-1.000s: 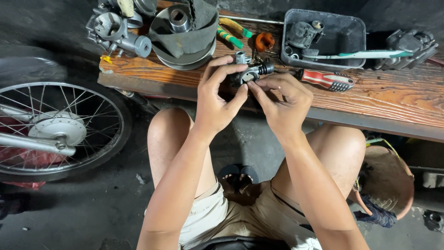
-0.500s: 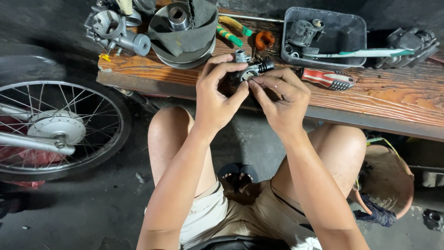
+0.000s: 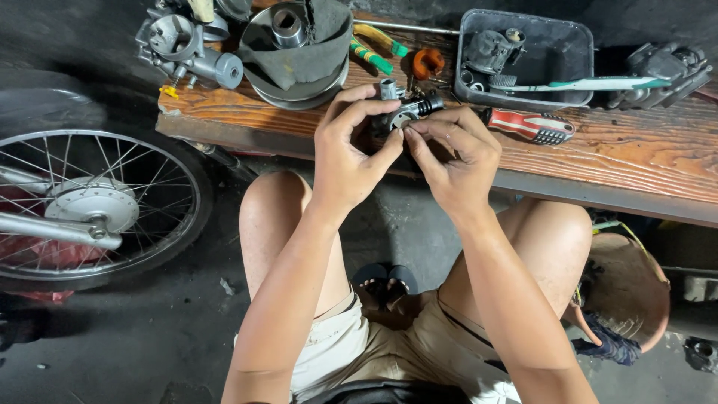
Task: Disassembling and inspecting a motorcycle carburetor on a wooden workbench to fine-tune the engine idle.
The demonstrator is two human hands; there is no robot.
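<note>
Little has moved: both hands' fingers (image 3: 389, 142) still pinch the half-hidden metal part (image 3: 404, 112); grey tray (image 3: 568, 37) holds a carburettor (image 3: 490, 49).

Dark concrete floor (image 3: 149, 344), wooden bench (image 3: 636, 161)

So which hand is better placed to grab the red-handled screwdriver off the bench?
Probably the right hand: the red-handled screwdriver lies just beside it on the wooden bench, while the left hand cups the small metal part on the far side.
</note>
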